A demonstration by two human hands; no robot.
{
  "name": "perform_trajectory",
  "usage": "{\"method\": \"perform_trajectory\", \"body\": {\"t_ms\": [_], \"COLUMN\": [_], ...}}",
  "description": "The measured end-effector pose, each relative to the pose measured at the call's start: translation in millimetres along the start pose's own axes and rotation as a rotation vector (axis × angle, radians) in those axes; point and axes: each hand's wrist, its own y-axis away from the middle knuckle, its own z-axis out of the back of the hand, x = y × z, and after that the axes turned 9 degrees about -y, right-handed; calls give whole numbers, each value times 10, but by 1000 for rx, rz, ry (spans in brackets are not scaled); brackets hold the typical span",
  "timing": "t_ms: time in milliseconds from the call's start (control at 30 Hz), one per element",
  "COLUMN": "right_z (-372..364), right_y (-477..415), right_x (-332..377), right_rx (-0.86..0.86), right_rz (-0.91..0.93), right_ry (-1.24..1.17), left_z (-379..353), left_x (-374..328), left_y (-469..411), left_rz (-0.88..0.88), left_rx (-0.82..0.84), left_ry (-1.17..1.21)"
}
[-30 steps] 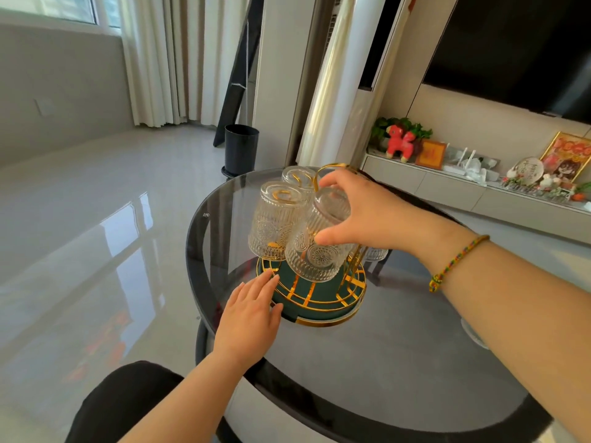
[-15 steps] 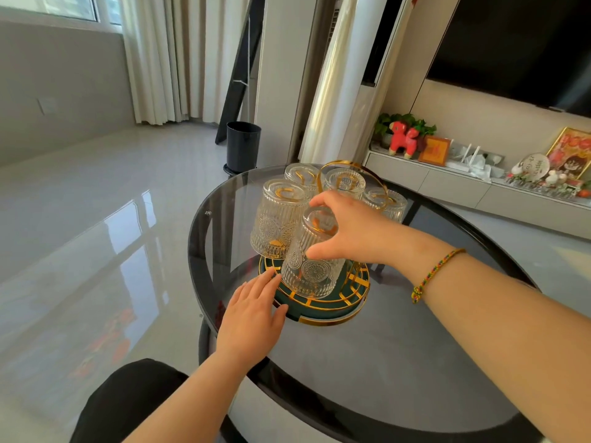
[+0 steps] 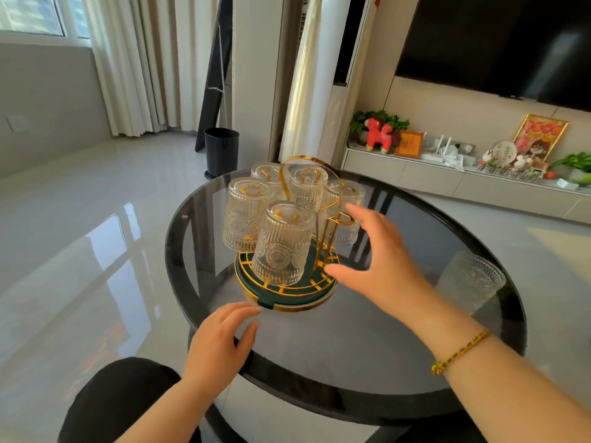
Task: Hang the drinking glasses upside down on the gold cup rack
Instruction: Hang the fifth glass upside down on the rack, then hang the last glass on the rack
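Right hand (image 3: 380, 263) spread wide and empty, fingers fanned, thumb low beside the rim of the gold cup rack (image 3: 287, 282), fingertips near one bare gold hook (image 3: 340, 219); not clear whether any finger touches the wire. Just left of that hand, nearest ribbed drinking glass (image 3: 283, 244) hanging upside down on its peg, mouth just above the dark green tray base with gold lines. Beyond and left of it, second inverted glass (image 3: 244, 215); farther from the hand, third glass (image 3: 267, 175) and fourth glass (image 3: 308, 187) flanking the looped gold handle (image 3: 307, 161); fifth glass (image 3: 347, 199) just past the right fingertips. To the right of the right forearm, well apart from the rack, one more glass (image 3: 470, 282) standing mouth up on the round dark glass table (image 3: 351, 346). Left hand (image 3: 220, 340) open and flat, palm down, empty, fingertips just short of the near edge of the rack base, apart from it by a sliver. Beaded bracelet (image 3: 460, 351) around the right wrist.
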Motion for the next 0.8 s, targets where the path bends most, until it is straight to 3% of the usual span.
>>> {"method": "perform_trajectory", "body": {"t_ms": [200,300,500,600,800], "right_z": [63,143,314,367,381], "right_y": [636,841,953,868,643], "right_x": [-655,-990,-1500,-1669,-1840], "right_rx": [-164,-341,-727,-725,-687], "right_rz": [-218,-337,-594,-731,-748], "right_ry": [-47,-70,-79,-175,-204], "left_z": [-133,-316,-578,-597,-596], "left_x": [-463,-647,-697,-660,-643], "left_y": [46,-70,-230,-225,-222], "left_rz": [-297,-254,-196,-214,-202], "left_rx": [132,246,442,453,449], "left_ry": [-68,-41,-207,-204,-186]}}
